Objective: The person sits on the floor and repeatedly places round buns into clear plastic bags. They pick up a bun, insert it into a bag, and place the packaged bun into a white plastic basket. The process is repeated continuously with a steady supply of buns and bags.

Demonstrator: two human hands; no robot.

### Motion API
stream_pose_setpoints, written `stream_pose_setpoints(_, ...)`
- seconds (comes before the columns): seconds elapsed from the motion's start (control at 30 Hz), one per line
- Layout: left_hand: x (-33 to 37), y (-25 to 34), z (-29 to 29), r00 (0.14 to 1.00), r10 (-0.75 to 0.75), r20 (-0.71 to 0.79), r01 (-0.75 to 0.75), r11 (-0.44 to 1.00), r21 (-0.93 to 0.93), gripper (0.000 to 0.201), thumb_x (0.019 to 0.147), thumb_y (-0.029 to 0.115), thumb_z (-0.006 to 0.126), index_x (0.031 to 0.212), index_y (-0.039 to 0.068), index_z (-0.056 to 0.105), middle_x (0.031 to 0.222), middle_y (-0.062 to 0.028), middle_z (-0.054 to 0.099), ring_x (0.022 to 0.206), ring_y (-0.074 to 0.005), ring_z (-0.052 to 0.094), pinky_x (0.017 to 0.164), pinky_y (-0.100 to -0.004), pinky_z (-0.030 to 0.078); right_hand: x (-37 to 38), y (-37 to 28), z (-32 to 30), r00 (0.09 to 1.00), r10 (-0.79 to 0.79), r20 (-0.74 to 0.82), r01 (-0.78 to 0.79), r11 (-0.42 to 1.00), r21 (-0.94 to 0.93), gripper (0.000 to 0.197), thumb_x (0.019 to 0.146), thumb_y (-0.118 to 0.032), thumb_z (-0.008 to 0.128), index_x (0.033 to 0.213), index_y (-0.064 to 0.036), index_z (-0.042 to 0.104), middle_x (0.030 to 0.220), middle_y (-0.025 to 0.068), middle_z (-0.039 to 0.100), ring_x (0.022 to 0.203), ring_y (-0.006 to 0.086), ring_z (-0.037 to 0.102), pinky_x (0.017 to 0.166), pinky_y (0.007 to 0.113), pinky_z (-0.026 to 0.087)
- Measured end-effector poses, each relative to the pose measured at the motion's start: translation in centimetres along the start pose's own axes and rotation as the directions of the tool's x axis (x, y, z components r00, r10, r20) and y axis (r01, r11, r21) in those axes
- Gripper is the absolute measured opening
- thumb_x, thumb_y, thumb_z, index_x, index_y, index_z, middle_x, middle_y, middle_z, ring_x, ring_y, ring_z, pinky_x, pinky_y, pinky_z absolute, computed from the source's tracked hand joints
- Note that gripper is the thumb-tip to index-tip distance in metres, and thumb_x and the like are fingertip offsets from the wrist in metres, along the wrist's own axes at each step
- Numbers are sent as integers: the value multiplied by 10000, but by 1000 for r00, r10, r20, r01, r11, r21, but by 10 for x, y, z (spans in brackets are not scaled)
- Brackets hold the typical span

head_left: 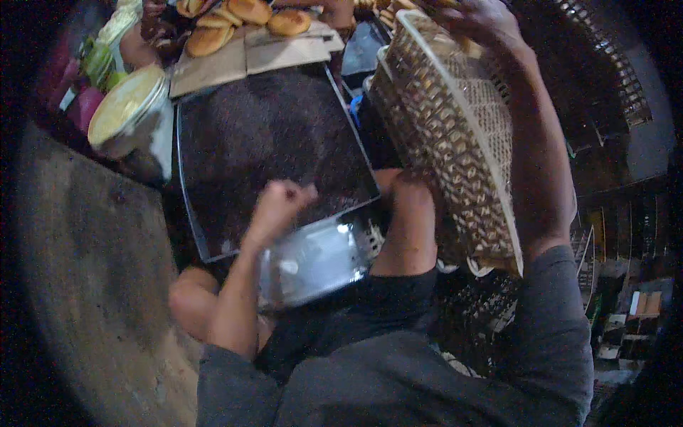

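Woven basket (pixel 455 135) tilted, gripped at its rim by right hand (pixel 475 18); left hand (pixel 281 203) fisted over dark tray (pixel 270 142).

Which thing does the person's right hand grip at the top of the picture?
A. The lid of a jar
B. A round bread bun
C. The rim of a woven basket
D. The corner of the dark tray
C: the right hand closes over the upper rim of the tilted woven basket, while the buns lie apart on cardboard and the dark tray is below.
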State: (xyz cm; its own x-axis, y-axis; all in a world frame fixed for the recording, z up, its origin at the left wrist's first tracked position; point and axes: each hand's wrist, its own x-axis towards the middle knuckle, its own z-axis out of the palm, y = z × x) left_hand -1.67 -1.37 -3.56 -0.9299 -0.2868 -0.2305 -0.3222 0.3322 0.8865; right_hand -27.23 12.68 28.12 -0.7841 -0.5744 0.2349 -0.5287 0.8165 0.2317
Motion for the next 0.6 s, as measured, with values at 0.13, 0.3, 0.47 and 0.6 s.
stream_pose_setpoints(0.13,-27,28,55,866,-322,382,12,778,628,545,720,555,687,693,11,685,774,-168,675,770,-343,663,718,-424,511,60,117,90,994,12,109,1,992,-123,585,746,-470,699,1158,-79,557,1007,155,653,925,308,635,778,409,497)
stream_pose_setpoints(0.3,-25,2,72,820,-399,410,16,732,681,593,665,604,709,761,19,698,880,-188,678,888,-358,652,770,-444,502,77,137,207,947,-185,262,-24,774,632,754,822,-510,632,1316,5,390,1183,182,550,1056,222,536,888,334,430)
stream_pose_setpoints(0.47,-21,-3,65,691,-484,537,247,856,454,548,681,561,725,743,17,687,868,-196,677,859,-372,655,758,-455,501,70,109,166,956,-277,-101,285,778,559,507,921,-353,560,1278,-24,413,1105,155,601,1030,225,580,869,338,454)
stream_pose_setpoints(0.6,-43,-1,66,876,-290,385,-20,776,630,427,782,455,678,720,32,674,726,-161,674,684,-314,670,653,-424,509,5,9,126,797,-593,-115,548,629,552,428,916,-289,575,1234,-34,442,915,146,657,875,257,638,804,355,489)
